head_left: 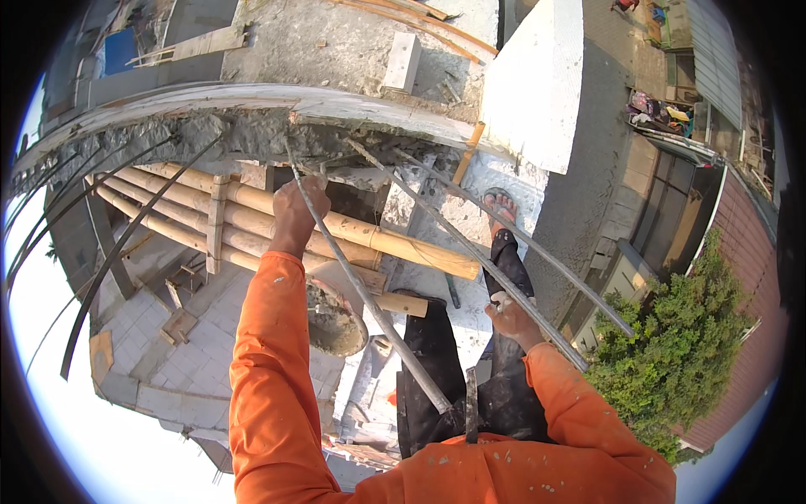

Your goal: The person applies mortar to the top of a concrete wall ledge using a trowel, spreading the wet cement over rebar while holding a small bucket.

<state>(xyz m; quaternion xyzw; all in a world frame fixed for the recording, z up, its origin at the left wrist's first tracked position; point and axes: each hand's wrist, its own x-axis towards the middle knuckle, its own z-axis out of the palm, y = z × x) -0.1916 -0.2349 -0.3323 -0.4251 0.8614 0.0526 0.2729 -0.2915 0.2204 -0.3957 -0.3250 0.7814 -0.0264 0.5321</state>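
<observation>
Left hand (294,217): fingers curl in against the near rod (370,299), a grey bar crossing the hand on its right side; whether they close around it cannot be told. Right hand (514,321): fingers bend inward just beside the middle rod (437,223); what they pinch, if anything, cannot be told. The outer rod (579,286) passes to the right of this hand. Bamboo poles (411,248) lie beneath the left hand and extend to both sides, joined by a wooden crosspiece (216,225) to its left. Dark bent bars (126,252) project farther left. A mortar container (334,323) sits between the left hand and the body. Beyond both hands runs a rough concrete beam (252,130), with a pale block (402,62) on the slab behind it. Below and left of the left hand is a paved floor (138,332); right of the right hand are a leafy tree (680,336) and a street (579,168).
</observation>
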